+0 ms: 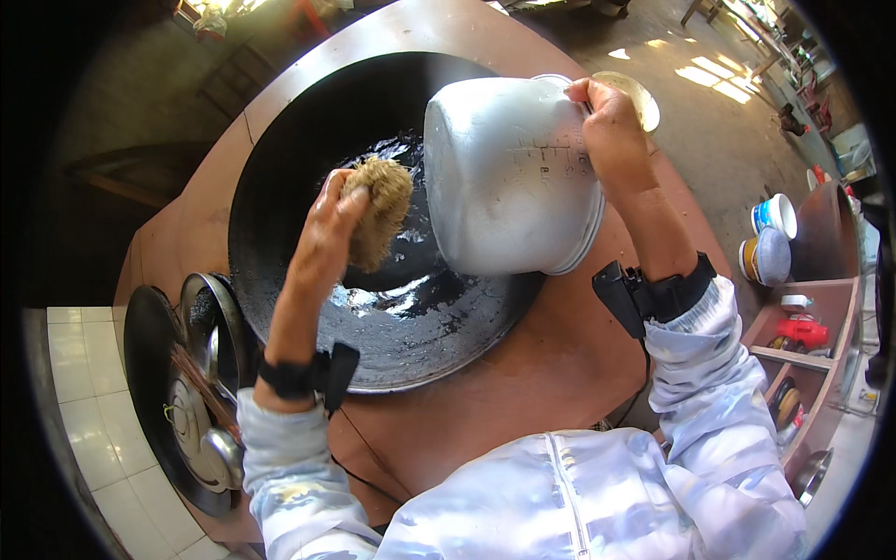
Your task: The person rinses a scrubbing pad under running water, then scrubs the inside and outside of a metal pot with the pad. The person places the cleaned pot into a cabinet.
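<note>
My left hand [329,227] grips a fibrous tan scrubber [381,210] above a large black wok [280,175] set into a reddish-brown counter [581,350]. Dark, shiny water [413,245] lies in the wok. With its fingers on the rim, my right hand [616,126] holds a silvery metal pot [504,175] tipped on its side over the wok's right part. The pot's outer wall and base show; its inside is hidden. Black straps with small devices are on both wrists.
Pans, a round lid [189,427], a metal ladle [222,455] and a bundle of thin sticks [203,385] lie at the left. A pale bowl [630,98] is beyond my right hand. Buckets [773,215] and shelves [801,357] stand at the right.
</note>
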`<state>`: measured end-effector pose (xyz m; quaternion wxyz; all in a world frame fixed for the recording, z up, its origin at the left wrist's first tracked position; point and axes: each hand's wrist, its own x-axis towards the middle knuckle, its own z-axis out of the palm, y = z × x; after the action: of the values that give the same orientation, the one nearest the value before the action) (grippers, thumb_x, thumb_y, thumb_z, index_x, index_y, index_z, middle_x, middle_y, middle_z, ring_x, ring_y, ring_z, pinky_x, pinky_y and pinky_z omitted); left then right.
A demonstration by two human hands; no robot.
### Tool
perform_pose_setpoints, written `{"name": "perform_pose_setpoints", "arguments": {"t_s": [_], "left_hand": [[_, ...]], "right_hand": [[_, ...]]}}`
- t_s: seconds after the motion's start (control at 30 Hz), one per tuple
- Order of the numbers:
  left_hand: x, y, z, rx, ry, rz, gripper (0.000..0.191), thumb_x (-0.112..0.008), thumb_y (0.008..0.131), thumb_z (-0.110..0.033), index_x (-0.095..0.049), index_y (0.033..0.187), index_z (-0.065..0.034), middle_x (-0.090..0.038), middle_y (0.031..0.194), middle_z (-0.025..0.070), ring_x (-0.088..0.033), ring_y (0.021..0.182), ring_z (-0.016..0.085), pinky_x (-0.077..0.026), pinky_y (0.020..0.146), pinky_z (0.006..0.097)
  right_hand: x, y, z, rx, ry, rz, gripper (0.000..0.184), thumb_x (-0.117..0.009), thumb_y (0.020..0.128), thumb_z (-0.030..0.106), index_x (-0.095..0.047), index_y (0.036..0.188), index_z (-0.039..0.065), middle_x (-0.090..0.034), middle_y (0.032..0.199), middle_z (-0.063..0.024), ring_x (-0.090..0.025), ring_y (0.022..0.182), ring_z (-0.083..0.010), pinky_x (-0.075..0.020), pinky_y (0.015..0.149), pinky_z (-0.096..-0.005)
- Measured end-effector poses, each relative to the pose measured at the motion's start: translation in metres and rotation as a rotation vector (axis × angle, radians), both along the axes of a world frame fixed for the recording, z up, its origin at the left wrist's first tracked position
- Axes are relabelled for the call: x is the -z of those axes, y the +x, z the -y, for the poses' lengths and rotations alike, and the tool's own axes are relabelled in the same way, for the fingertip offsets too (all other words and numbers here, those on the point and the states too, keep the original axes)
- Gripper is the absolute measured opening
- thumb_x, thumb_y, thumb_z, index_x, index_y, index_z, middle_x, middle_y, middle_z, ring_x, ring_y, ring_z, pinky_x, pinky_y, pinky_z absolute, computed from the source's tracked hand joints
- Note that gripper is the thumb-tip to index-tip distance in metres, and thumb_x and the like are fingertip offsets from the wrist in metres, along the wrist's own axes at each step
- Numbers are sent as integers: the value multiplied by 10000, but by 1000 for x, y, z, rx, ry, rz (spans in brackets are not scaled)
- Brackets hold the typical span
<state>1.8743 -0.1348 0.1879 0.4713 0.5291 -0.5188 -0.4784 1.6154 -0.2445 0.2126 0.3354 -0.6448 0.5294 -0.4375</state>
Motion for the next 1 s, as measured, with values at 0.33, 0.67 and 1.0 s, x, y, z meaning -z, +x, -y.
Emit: {"name": "perform_pose_setpoints", "arguments": {"t_s": [0.33,0.67,1.0], "left_hand": [[-23,-78,-22,54,-975,952,291,-687,570,-80,-520,805,-119,-473,983,80,-508,758,220,-471,602,311],[-71,-95,15,1,-716,1117,407,-649,672,-53,-460,1031,-79,-475,962,140,-556,813,350,-467,623,398],[-68,-50,94,283,-705,977,233,-529,752,-87,-573,973,-28,-612,925,104,-582,839,226,-476,746,298]], "right_hand": [[14,11,-1,48,-272,-201,217,-393,746,-47,-543,903,-60,-577,782,-133,-523,733,-174,-428,712,-281],[-5,19,-36,-27,-364,-130,129,-412,691,-50,-487,794,-28,-510,674,-137,-485,643,-181,-415,638,-288],[-5,24,-57,-63,-340,-162,182,-415,717,-53,-532,843,7,-584,751,-213,-571,732,-374,-450,645,-403]]}}
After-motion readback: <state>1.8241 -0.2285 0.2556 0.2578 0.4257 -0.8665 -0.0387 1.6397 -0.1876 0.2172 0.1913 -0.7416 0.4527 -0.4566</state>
